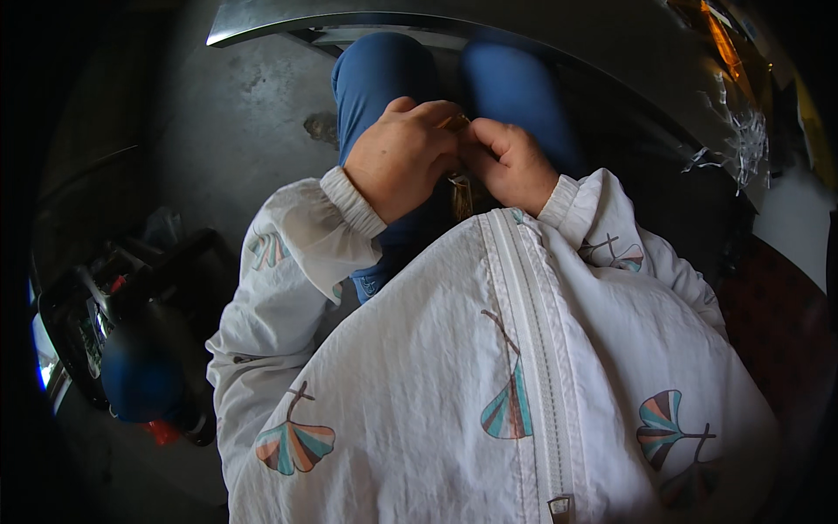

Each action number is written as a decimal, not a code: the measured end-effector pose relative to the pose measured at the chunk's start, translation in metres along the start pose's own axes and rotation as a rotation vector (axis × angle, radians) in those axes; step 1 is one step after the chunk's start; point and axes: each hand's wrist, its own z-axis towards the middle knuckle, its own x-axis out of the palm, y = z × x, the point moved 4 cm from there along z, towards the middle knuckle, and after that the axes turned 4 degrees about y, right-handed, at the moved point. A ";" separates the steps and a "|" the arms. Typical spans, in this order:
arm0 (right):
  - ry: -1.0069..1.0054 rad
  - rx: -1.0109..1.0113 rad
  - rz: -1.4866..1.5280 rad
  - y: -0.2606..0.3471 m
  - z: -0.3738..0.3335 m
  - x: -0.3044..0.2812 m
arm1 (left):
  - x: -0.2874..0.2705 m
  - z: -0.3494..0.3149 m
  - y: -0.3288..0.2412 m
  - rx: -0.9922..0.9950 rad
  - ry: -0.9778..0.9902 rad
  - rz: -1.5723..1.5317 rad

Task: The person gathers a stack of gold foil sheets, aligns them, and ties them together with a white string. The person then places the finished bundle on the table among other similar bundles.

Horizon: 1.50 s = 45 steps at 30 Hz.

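Observation:
Over my lap, between my blue-trousered knees, my left hand (pixel 403 155) and my right hand (pixel 513 164) meet with bent, closed fingers. A shiny gold-coloured strip (pixel 461 197), foil-like in its glint, hangs down from between them. A little more gold shows at the fingertips of both hands, which pinch it. The fingers cover most of the piece, so its full shape cannot be made out. White elastic cuffs of a jacket with leaf prints end at both wrists.
A table edge (pixel 349 17) crosses beyond my knees. At right hang clear plastic shreds (pixel 749 140) and an orange glossy strip (pixel 726 48). A dark frame (pixel 113 279) with a blue thing (pixel 144 380) stands on the grey floor (pixel 253 105) at left.

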 end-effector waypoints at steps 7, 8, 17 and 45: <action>0.042 -0.068 -0.110 -0.005 -0.005 -0.004 | 0.000 0.014 0.005 0.130 0.129 0.062; 0.046 -0.083 -0.091 -0.005 -0.006 -0.005 | -0.001 0.016 0.005 0.197 0.114 0.122; 0.075 -0.132 -0.081 0.000 -0.004 -0.010 | -0.002 0.025 0.011 0.125 0.324 -0.091; 0.034 -0.067 0.040 -0.007 -0.013 -0.008 | 0.003 0.032 0.031 -0.332 0.267 -0.316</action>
